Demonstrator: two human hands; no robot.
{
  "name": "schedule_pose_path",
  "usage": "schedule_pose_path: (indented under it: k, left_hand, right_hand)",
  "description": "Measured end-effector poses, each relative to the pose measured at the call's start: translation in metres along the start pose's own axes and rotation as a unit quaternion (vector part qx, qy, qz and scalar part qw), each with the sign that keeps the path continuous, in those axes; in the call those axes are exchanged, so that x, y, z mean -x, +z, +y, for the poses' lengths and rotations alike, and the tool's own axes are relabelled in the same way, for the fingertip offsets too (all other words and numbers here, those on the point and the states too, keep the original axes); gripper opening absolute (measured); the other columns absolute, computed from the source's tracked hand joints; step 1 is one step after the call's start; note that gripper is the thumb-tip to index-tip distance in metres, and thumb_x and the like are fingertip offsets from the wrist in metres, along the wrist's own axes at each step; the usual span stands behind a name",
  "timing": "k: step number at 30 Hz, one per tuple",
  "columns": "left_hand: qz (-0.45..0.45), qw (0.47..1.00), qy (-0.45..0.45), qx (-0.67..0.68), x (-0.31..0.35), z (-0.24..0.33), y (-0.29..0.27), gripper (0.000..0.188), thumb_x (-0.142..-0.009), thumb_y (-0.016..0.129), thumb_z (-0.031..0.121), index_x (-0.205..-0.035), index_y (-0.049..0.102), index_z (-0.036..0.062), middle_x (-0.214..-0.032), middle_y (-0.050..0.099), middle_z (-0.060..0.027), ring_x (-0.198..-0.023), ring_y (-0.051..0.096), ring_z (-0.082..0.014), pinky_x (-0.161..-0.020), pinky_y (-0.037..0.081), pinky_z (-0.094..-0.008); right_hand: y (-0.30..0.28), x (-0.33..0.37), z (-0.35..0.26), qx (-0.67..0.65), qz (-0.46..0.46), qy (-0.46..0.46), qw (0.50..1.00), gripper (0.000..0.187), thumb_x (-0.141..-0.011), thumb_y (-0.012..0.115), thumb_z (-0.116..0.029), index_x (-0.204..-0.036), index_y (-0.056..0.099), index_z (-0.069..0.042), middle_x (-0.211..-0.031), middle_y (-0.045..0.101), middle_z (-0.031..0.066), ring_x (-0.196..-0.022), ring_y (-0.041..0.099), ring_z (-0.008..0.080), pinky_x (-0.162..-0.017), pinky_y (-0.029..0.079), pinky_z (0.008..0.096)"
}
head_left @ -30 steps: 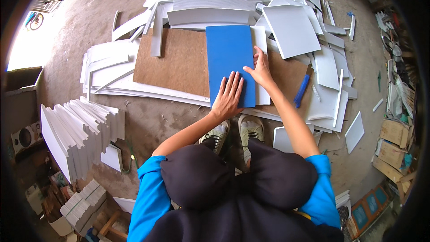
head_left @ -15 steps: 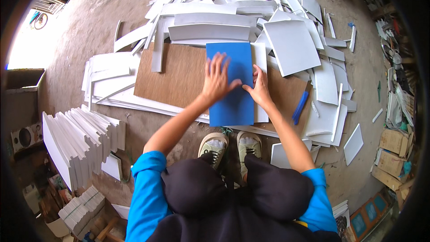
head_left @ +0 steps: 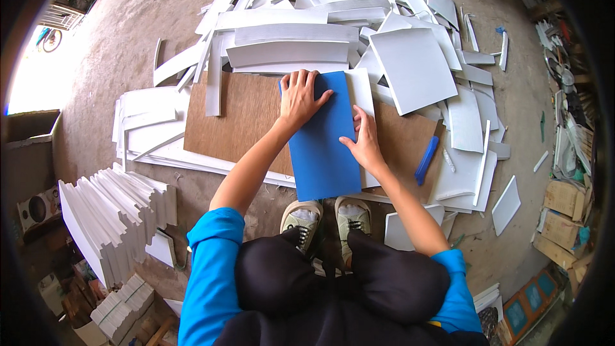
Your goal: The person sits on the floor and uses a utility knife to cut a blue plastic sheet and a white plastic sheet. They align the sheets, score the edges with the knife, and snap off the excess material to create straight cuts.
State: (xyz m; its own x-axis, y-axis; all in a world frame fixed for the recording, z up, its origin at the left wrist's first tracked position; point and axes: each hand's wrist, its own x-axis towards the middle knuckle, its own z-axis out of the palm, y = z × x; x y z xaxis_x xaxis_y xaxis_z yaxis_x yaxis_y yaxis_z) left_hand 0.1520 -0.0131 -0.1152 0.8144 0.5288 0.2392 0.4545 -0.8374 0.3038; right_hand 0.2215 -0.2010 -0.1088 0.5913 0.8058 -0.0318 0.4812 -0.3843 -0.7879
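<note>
A blue rectangular panel (head_left: pixel 323 160) lies slightly tilted over a white foam-like sheet (head_left: pixel 361 90) on a brown wooden board (head_left: pixel 234 122). My left hand (head_left: pixel 298 100) rests on the panel's upper left part, fingers stretched and lying flat near the far edge. At its right edge is my right hand (head_left: pixel 364 142), thumb touching the blue surface and fingers apart over the white sheet beneath. To the right on the board lies a blue-handled tool (head_left: pixel 427 160), probably a cutter.
White offcuts (head_left: pixel 291 35) are heaped beyond the board, with a large white sheet (head_left: pixel 413 67) on top at right. Notched white pieces (head_left: pixel 115 218) stand stacked at left. Cardboard boxes (head_left: pixel 560 218) line the right side. My shoes (head_left: pixel 301 221) are close to the board's near edge.
The blue panel has shifted toward me and turned a little, its near end swinging right. My left hand has slid to its upper left edge; my right hand has moved slightly nearer to me.
</note>
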Motion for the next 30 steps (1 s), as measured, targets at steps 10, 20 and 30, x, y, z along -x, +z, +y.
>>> schedule_pose_path:
  k: [10, 20, 30]
  left_hand:
    - [0.006, 0.999, 0.009, -0.033, -0.003, 0.001, 0.002, 0.06, -0.076, 0.053, 0.058, -0.116, 0.051, 0.0135, -0.111, 0.05, -0.0079, -0.107, 0.043, -0.0245, -0.089, 0.029, -0.049]
    - [0.013, 0.999, 0.016, -0.032, -0.006, 0.002, 0.004, 0.059, -0.073, 0.056, 0.058, -0.11, 0.055, 0.0124, -0.105, 0.052, -0.004, -0.102, 0.045, -0.0219, -0.088, 0.029, -0.0476]
    - [0.008, 0.999, 0.012, -0.039, -0.007, -0.001, 0.005, 0.059, -0.071, 0.058, 0.058, -0.11, 0.055, 0.0133, -0.104, 0.052, -0.0044, -0.102, 0.045, -0.0222, -0.088, 0.029, -0.0464]
  right_hand:
    - [-0.022, 0.05, 0.01, 0.053, -0.119, -0.166, 0.977, 0.088, -0.07, 0.069, -0.033, -0.136, 0.017, -0.007, -0.14, 0.015, 0.0209, -0.127, 0.023, 0.038, -0.103, 0.024, 0.0448]
    - [-0.036, 0.076, 0.016, 0.12, -0.201, -0.204, 0.95, 0.107, -0.054, 0.08, -0.028, -0.136, 0.015, -0.009, -0.143, 0.006, 0.0202, -0.131, 0.014, 0.0359, -0.107, 0.023, 0.0414]
    - [-0.033, 0.076, 0.01, 0.125, -0.197, -0.192, 0.953, 0.106, -0.053, 0.081, -0.019, -0.136, 0.016, -0.01, -0.143, 0.006, 0.0196, -0.131, 0.015, 0.0351, -0.106, 0.025, 0.0415]
